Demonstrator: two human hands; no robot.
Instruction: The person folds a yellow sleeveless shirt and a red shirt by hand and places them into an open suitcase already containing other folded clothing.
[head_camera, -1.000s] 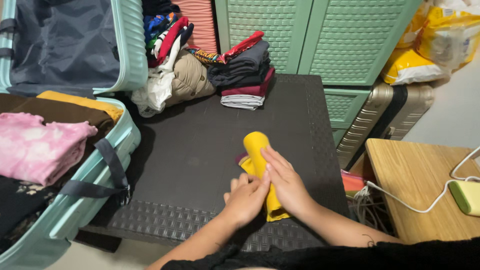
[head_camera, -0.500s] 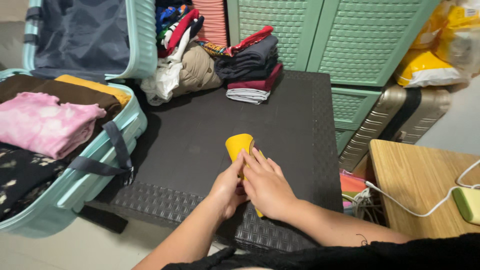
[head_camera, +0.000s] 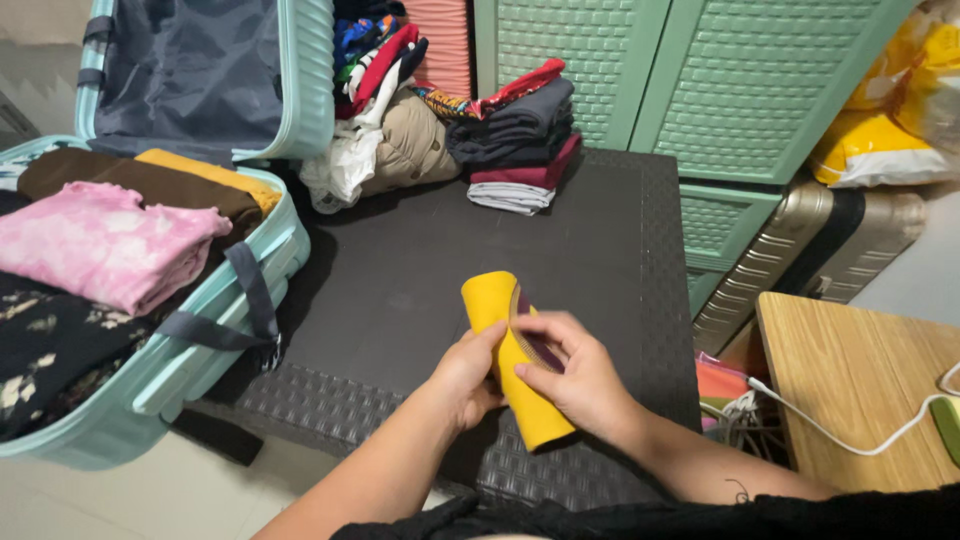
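Observation:
A rolled yellow garment (head_camera: 505, 345) with a dark red inner edge is held just above the black foam mat (head_camera: 420, 260). My left hand (head_camera: 467, 375) grips its left side. My right hand (head_camera: 575, 375) holds its right side, fingers curled over the dark red edge. An open mint-green suitcase (head_camera: 215, 330) lies to the left, packed with a pink tie-dye garment (head_camera: 105, 245), brown and mustard folded clothes and a black patterned piece.
A stack of folded clothes (head_camera: 520, 140) and a loose heap of clothes (head_camera: 385, 120) sit at the mat's far edge against green woven cabinets (head_camera: 740, 80). A gold hard-shell suitcase (head_camera: 800, 250) lies right; a wooden table (head_camera: 860, 380) with a white cable stands near right.
The roll has been lifted and turned so more of its length shows. My right hand moved to its right side, fingers now on the dark red edge. The camera view shifted slightly left.

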